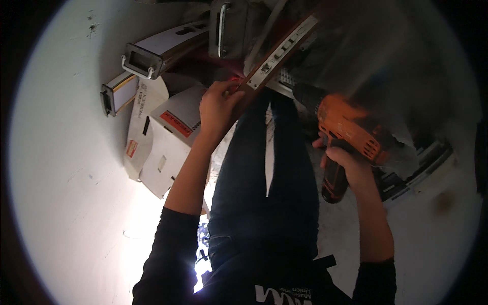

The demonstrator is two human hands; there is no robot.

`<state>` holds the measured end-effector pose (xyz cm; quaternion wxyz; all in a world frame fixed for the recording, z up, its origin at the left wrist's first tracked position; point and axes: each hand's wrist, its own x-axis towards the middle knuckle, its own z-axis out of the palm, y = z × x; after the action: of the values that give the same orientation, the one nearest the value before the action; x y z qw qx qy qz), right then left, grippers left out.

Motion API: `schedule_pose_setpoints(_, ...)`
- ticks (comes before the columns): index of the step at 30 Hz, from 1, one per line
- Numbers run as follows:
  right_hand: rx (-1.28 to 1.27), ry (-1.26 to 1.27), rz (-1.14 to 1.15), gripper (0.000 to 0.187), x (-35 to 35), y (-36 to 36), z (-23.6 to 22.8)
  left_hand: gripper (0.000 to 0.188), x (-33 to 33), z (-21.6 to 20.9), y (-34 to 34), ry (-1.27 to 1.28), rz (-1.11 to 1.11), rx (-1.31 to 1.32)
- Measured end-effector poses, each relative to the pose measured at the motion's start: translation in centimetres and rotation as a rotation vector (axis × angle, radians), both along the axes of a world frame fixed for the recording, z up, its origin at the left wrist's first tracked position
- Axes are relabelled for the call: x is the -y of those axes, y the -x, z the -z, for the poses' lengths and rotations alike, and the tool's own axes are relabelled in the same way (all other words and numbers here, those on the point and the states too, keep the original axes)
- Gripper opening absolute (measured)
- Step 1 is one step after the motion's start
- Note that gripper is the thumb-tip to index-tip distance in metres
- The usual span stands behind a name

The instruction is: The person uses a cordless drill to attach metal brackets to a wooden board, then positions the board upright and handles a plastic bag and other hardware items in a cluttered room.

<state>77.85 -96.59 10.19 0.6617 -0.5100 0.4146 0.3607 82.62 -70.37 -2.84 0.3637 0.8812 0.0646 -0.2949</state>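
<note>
My right hand (348,165) is wrapped round the black grip of an orange cordless drill (351,124), whose dark chuck points up and left. In front of me, a narrow brown board edge (241,107) runs slantwise, with a long silver metal plate (277,58) with slots and holes set along it. The drill's front end is to the right of that board, apart from the plate. My left hand (217,108) rests at the board's left side, just below the plate's lower end. Its fingers are bent and drawn together; whatever lies between them is hidden.
To the left, an opened white cardboard box (165,147) stands near the pale wall (66,152). Long cases with metal handles (145,61) lie behind it, another handled case (229,30) beside them. Dark stacked pieces (419,168) lie on the floor at right.
</note>
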Motion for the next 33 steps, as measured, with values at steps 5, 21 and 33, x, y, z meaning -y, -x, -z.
schedule_pose_setpoints(5,-0.019,0.241,0.028,0.033,0.6,-3.3,1.4,0.028,0.7,1.0,-1.2,0.009,0.035,-0.029)
schedule_pose_setpoints(21,-0.023,0.289,-0.188,0.023,4.9,-15.4,6.9,0.032,1.3,2.6,-1.0,-0.026,0.0,-0.023)
schedule_pose_setpoints(33,-0.007,0.288,-0.289,0.022,5.0,-16.8,8.3,0.031,1.2,2.8,-1.1,0.028,-0.021,0.0)
